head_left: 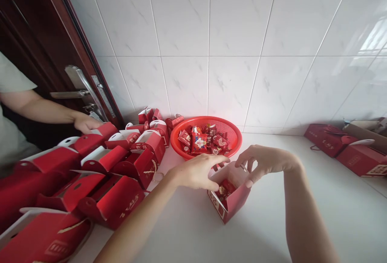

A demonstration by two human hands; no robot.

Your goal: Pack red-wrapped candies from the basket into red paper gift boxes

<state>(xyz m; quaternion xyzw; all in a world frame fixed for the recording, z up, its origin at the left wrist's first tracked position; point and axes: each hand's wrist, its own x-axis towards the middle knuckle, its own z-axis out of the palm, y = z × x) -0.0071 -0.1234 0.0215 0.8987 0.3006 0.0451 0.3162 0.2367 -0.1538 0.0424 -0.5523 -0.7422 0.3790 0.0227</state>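
An open red gift box stands on the white table with wrapped sweets inside. My left hand is at the box's left side, thumb and fingers spread over its opening, holding nothing. At the right side, my right hand has its fingers around the upper edge of the box wall, thumb outside. Just behind the box sits a red plastic basket holding several wrapped sweets.
Many open red boxes crowd the left side. Another person's hand touches a box at the back left, by the door. More red boxes lie far right. A tiled wall rises behind the table.
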